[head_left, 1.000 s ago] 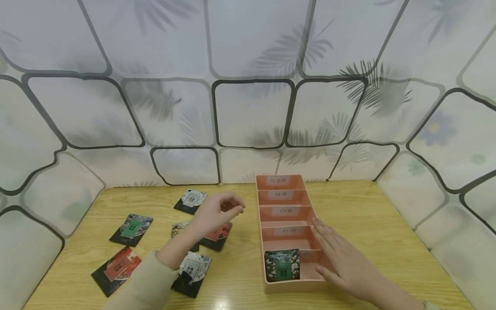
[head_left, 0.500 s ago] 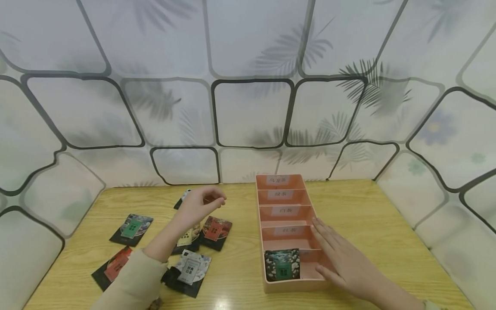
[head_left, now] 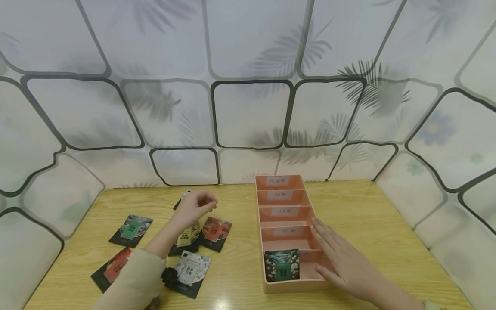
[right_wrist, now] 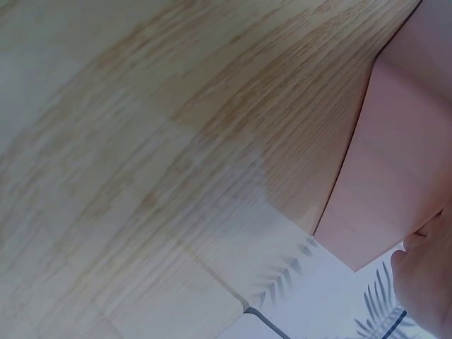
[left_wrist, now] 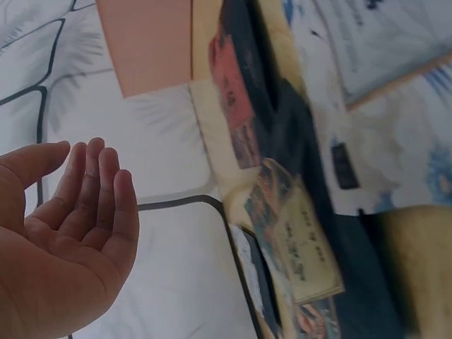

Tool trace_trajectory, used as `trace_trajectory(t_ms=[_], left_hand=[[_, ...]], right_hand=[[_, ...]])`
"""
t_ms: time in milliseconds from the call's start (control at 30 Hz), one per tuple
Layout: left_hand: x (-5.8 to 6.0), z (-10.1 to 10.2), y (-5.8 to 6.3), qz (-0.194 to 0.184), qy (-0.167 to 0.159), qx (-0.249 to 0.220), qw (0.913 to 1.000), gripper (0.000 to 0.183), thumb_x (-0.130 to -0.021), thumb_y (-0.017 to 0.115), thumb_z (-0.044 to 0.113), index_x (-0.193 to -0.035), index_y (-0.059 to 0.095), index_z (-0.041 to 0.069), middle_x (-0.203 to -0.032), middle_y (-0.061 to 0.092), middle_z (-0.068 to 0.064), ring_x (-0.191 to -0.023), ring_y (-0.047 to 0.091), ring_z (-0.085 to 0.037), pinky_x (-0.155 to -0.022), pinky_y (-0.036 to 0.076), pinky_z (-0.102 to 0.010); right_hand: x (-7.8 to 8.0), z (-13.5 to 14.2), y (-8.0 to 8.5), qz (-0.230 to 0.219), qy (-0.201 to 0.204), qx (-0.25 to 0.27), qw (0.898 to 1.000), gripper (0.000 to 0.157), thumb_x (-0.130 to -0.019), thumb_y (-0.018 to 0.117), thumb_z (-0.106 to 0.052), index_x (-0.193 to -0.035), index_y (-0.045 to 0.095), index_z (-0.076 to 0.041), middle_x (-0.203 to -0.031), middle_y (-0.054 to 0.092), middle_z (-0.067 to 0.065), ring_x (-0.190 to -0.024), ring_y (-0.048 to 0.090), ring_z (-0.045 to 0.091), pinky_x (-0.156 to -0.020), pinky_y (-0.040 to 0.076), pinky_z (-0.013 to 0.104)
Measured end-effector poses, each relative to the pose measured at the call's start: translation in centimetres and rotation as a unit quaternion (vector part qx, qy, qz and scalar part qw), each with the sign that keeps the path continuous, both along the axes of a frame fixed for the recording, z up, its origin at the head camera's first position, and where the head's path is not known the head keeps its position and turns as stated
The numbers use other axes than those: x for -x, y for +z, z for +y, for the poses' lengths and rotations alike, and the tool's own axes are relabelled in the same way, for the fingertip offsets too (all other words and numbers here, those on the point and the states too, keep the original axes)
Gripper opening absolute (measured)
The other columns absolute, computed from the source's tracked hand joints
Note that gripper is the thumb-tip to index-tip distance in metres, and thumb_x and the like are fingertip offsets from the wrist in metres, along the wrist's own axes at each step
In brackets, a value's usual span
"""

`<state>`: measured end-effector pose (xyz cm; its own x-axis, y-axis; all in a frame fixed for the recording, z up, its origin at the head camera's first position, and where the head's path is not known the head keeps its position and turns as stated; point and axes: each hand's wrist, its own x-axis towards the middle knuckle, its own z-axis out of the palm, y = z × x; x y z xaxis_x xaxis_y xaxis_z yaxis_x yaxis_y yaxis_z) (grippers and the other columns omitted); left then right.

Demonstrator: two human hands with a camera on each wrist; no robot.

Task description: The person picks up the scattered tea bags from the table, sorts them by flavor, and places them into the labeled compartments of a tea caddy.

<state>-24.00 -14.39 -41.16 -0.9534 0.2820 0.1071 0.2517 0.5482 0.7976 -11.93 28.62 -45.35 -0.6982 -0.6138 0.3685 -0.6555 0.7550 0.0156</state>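
My left hand [head_left: 191,211] hovers above several tea packets, fingers loosely curved and nothing held. In the left wrist view, its palm and fingers stand apart from the packets. Below it lie a yellow-labelled packet [head_left: 185,238], a red-labelled packet [head_left: 213,232] and a white-labelled packet [head_left: 190,274]; another packet [head_left: 180,202] behind the hand is mostly hidden. My right hand [head_left: 346,262] rests with extended fingers along the right side of a pink divided box [head_left: 284,245]. A dark packet with a green label [head_left: 283,265] stands in the box's nearest compartment.
Further left lie a green-labelled packet [head_left: 131,230] and a red-labelled packet [head_left: 111,269], the latter partly behind the left sleeve [head_left: 131,280]. The box's compartments carry white paper labels [head_left: 284,211]. A patterned fabric wall [head_left: 252,114] encloses the wooden table [head_left: 372,215] at the back and sides.
My left hand has moved left, away from the box, uncovering the yellow-labelled and nearby red-labelled packets. The right hand and box have stayed in place.
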Motion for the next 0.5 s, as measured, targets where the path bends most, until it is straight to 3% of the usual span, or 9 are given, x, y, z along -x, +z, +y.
trace_trajectory(t_ms=[133,500], left_hand=[[0.3,-0.3,-1.0,-0.003,0.007,0.019,0.9998,0.014,-0.103,0.068,0.007,-0.111,0.075,-0.002,-0.099,0.075,-0.014,-0.086,0.068,-0.018,-0.078,0.056,-0.032],[0.9,-0.9,-2.9,-0.029,0.012,0.041,0.9987,0.016,-0.101,0.071,0.008,-0.114,0.072,-0.003,-0.107,0.075,-0.016,-0.095,0.072,-0.026,-0.083,0.061,-0.042]], right_hand=[[0.0,0.0,0.0,0.003,0.002,0.0,1.0,0.09,-0.095,0.075,-0.041,-0.164,0.035,0.001,-0.168,0.04,0.022,-0.167,0.006,0.009,-0.131,-0.002,0.015],[0.0,0.0,0.0,0.003,0.001,0.002,1.0,0.089,-0.096,0.074,-0.04,-0.164,0.035,0.001,-0.169,0.038,0.021,-0.167,0.01,0.012,-0.131,-0.001,0.015]])
